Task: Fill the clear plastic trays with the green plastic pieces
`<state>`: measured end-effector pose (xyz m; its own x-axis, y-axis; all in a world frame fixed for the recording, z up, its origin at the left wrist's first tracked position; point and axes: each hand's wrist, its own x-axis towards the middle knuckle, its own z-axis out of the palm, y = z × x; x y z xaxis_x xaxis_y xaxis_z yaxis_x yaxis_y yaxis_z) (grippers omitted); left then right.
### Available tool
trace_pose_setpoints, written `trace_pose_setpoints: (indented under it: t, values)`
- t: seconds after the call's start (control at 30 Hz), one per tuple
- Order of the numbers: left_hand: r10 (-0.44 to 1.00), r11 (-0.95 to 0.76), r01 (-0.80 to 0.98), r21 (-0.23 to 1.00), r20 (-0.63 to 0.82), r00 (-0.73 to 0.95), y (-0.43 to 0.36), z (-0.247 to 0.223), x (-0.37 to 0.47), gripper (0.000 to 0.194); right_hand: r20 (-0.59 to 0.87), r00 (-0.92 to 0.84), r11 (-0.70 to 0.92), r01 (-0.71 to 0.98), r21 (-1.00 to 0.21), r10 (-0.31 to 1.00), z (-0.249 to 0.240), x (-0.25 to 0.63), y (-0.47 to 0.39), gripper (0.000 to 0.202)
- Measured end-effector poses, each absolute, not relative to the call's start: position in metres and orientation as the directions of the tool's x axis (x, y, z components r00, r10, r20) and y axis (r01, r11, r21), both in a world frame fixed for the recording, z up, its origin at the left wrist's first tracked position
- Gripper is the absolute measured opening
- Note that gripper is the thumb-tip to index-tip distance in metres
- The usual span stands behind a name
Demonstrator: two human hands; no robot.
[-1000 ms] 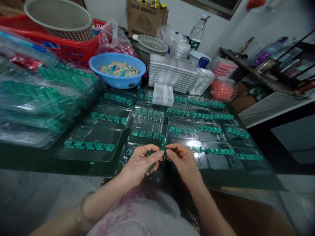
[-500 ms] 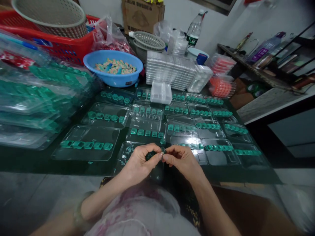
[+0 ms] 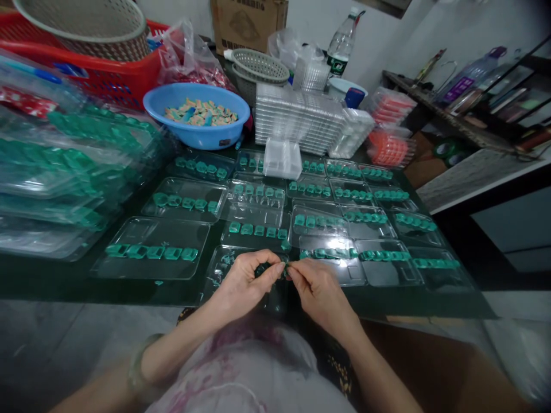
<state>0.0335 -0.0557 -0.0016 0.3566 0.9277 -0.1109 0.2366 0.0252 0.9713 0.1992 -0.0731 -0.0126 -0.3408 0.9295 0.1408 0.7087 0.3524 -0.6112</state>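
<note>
My left hand (image 3: 247,282) is closed, thumb and forefinger pinched together above the front edge of the table. Its fingertips hold a small dark green piece (image 3: 286,269), mostly covered by the fingers. My right hand (image 3: 321,289) pinches the same piece from the other side, so the fingertips of both hands nearly meet. Under and beside the left hand lies a clear plastic tray (image 3: 217,269). Just beyond the hands, another clear tray (image 3: 258,218) carries a row of green translucent cube-like pieces (image 3: 259,230).
Clear trays with green rows (image 3: 155,252) cover much of the dark table. Filled trays (image 3: 47,189) are stacked at left. Behind stand a blue basin (image 3: 196,137) of small pieces, a red basket (image 3: 129,86), stacked clear containers (image 3: 297,117) and a bottle (image 3: 341,46).
My right hand has turned slightly, its fingers now more bent and pointing down at the piece. My left hand stays nearly in place. The view has shifted a little.
</note>
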Motion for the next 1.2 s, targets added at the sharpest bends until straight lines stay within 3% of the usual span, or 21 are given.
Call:
trace_pose_setpoints:
  t: [0.17,0.3,0.47,0.7,0.8,0.93,1.2]
  values:
    - [0.929,0.142,0.219,0.965,-0.206,0.307,-0.054,-0.006,0.038,0.022,0.303,-0.27,0.393,0.774,-0.496,0.914,-0.017,0.195,-0.075,0.022]
    - [0.89,0.272,0.163,0.948,-0.312,0.333,-0.052,-0.004,0.041,0.025,0.392,-0.207,0.42,0.675,-0.606,0.897,-0.017,0.196,-0.077,0.014]
    - [0.902,0.252,0.188,0.949,-0.301,0.309,-0.053,0.0,0.045,0.018,0.422,-0.106,0.394,0.611,-0.687,0.9,-0.022,0.196,-0.08,0.01]
    - [0.927,0.298,0.122,0.947,-0.318,0.198,-0.052,-0.005,0.054,0.009,0.595,-0.037,0.436,0.716,-0.545,0.803,-0.035,0.188,-0.08,0.01]
    - [0.926,0.305,0.043,0.951,-0.307,0.22,-0.05,-0.006,0.053,0.005,0.591,-0.105,0.443,0.768,-0.462,0.799,-0.032,0.185,-0.079,0.01]
    - [0.928,0.253,0.042,0.967,-0.254,0.273,-0.049,-0.004,0.05,0.019,0.575,-0.173,0.457,0.797,-0.395,0.8,-0.028,0.184,-0.076,0.013]
    - [0.949,0.073,0.122,0.99,-0.107,0.295,-0.046,-0.004,0.049,0.019,0.529,-0.173,0.472,0.724,-0.504,0.831,-0.033,0.189,-0.071,0.012]
